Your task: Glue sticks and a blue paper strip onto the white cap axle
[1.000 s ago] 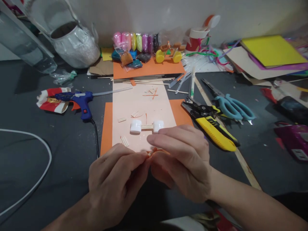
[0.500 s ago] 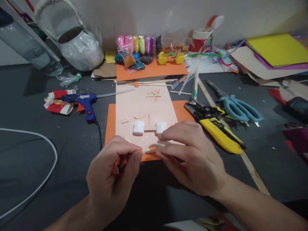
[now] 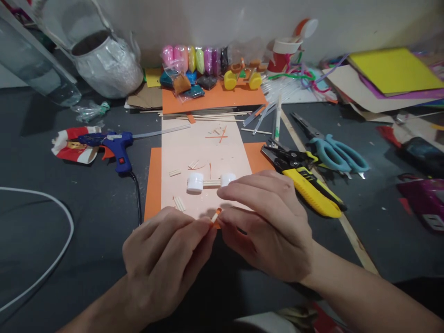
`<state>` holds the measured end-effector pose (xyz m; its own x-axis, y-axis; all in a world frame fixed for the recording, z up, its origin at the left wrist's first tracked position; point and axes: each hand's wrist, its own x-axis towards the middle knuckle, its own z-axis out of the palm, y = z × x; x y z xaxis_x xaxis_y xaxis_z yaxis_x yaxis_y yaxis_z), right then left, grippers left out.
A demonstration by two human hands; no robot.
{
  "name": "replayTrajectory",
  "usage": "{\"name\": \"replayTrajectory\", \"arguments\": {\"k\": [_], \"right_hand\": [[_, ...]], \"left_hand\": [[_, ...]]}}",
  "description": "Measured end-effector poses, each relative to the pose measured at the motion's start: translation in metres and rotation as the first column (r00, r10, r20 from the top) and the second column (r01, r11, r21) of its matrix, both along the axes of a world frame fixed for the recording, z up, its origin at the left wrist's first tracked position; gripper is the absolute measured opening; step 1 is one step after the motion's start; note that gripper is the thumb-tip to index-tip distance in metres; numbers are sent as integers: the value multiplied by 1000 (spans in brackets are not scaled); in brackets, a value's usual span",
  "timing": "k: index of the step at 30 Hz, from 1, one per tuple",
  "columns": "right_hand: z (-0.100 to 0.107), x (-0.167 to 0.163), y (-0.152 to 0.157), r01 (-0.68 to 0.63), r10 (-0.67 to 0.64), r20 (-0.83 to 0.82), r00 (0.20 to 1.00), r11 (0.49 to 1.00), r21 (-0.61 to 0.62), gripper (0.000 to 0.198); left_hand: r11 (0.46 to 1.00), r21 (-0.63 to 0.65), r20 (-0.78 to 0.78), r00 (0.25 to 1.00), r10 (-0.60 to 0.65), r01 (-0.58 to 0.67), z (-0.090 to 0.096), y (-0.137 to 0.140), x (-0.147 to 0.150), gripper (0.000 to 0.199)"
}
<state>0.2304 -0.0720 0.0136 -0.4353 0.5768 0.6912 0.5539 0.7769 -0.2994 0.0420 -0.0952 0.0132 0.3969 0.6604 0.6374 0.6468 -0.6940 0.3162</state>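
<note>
Head view: white-ended sticks (image 3: 211, 183) rest on paper (image 3: 201, 150) (dark table (image 3: 95, 201) below, wall (image 3: 204, 21) beyond).

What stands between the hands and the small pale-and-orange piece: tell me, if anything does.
Nothing visible: the left hand pinches the piece, and the right hand is right at its orange end.

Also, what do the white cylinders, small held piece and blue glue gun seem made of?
White cylinders: probably plastic, with glossy highlights. Small held piece: likely matt wood, being pale tan; its orange end may be paper. Blue glue gun: apparently moulded plastic, from its smooth body.
</note>
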Motion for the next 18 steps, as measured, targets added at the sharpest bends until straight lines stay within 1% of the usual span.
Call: {"name": "replayTrajectory", "arguments": {"k": [4, 8, 12, 18], "right_hand": [[-3, -3, 1, 1, -1, -19, 1000, 1000, -25, 12], [-5, -6, -2, -51, 47, -68, 997, 997, -55, 9], [-4, -4, -3, -67, 63, -79, 995, 996, -54, 9], [1, 6, 1, -76, 70, -67, 995, 993, -88, 6]], "left_hand": [[999, -16, -1, 1000, -31, 31, 1, -3, -1, 8], [999, -8, -12, 999, -52, 52, 3, -2, -1, 9], [999, 8, -6, 999, -40, 40, 5, -3, -4, 7], [993, -116, 90, 996, 18, -8, 5, -6, -7, 9]]}}
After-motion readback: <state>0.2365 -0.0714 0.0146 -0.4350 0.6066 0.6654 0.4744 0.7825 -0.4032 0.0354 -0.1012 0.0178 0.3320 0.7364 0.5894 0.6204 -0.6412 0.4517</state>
